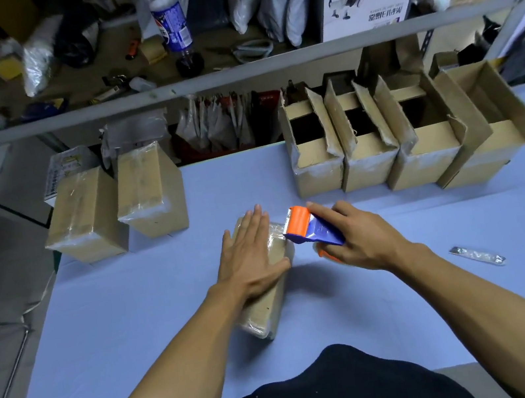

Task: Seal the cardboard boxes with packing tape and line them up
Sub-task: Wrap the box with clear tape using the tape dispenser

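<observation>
Flanking both hands (pixel 300 244): two sealed boxes (pixel 115 202), four open boxes (pixel 410 136).

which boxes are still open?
The four boxes at the table's far right, flaps up. The two at far left are taped shut.

A plastic soda bottle (pixel 172 23) stands on the cluttered shelf (pixel 233 73) at twelve o'clock, an orange lighter (pixel 132 49) left of it and a white printed carton (pixel 367 0) at one o'clock. A small foil packet (pixel 477 255) lies on the blue tabletop (pixel 133 307) at three o'clock.
</observation>
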`<action>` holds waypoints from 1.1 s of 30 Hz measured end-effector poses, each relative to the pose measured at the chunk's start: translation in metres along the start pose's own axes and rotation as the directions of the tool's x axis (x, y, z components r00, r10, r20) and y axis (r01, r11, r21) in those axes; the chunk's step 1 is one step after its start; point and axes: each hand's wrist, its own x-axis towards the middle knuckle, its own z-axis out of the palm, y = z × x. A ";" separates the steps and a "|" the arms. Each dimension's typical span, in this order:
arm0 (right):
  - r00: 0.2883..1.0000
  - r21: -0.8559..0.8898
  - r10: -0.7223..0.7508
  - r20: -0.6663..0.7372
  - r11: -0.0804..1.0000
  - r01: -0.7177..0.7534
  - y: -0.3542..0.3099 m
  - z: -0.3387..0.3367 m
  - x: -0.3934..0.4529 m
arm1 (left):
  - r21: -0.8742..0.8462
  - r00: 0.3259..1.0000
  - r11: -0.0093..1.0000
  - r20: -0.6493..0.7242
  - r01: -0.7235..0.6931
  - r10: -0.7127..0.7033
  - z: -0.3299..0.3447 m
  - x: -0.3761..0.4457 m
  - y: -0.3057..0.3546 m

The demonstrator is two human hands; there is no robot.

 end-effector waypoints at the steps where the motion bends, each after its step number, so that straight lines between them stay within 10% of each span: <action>1: 1.000 0.004 0.031 0.003 1.000 -0.031 0.004 0.000 -0.006 | -0.008 1.000 1.000 0.003 0.013 -0.013 -0.002 0.001 -0.002; 27: 0.936 -0.363 0.352 -0.010 0.871 -0.331 -0.066 0.042 0.040 | -0.053 0.988 0.987 -0.021 0.149 -0.150 0.012 -0.003 0.015; 33: 0.925 -0.326 0.360 0.126 0.895 -0.304 -0.030 0.053 0.017 | -0.649 0.938 0.758 -0.227 0.056 -0.263 0.000 -0.007 0.011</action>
